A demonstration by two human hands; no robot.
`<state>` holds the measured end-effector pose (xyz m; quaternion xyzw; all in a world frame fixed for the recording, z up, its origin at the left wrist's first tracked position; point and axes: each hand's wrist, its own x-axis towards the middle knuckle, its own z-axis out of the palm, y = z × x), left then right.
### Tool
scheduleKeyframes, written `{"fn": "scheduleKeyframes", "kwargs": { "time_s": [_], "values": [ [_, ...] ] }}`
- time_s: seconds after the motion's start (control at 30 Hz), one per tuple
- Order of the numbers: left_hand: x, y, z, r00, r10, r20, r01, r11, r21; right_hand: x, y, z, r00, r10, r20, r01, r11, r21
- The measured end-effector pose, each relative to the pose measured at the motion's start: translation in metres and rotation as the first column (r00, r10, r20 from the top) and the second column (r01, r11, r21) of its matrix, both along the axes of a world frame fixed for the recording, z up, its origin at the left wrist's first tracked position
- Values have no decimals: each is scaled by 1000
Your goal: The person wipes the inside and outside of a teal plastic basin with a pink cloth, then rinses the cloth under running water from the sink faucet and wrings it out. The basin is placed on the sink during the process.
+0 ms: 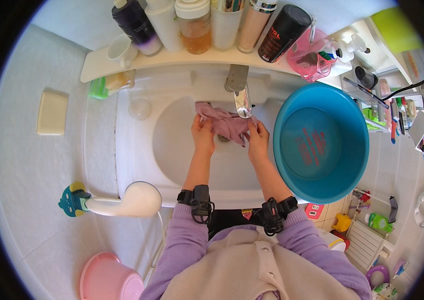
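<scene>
A crumpled pink cloth (227,122) is stretched between my two hands over the white sink basin (174,150). My left hand (202,135) pinches its left part, and my right hand (258,138) grips its right end. The metal faucet (242,101) reaches over the cloth's upper right edge, and no water can be made out flowing from it. Part of the drain (223,138) shows below the cloth. Black straps with small devices and cables sit around both my wrists.
A large blue plastic basin (309,187) stands right of the sink. Bottles, a white cup (122,50) and a pink holder (309,56) line the shelf (197,58) behind. At lower left are a shower head (142,198) and a pink bucket (108,277). A soap box (101,88) sits beneath the shelf.
</scene>
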<state>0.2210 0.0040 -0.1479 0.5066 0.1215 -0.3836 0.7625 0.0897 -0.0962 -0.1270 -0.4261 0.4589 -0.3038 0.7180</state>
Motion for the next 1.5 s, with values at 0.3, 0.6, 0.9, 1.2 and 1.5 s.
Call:
{"fn": "scheduleKeyframes", "kwargs": {
  "time_s": [0.3,0.6,0.9,1.2,1.5],
  "values": [
    [-31,-15,-23,892,-260,-370,164,948,-273,6,17,21,978,185,91,-183,982,-37],
    [-59,-50,-35,951,-97,-294,14,962,-274,28,20,18,969,-56,-240,-84,841,-534],
    [-43,-48,-12,864,-202,-461,-8,910,-414,26,16,4,943,48,-330,-288,614,-735],
    [-36,-42,14,886,-447,-125,447,894,-32,28,-2,-10,963,193,-186,-206,977,-50],
    [-48,-42,-6,924,-90,-371,-76,909,-410,25,20,2,907,215,-362,-421,498,-758]
  ]
}}
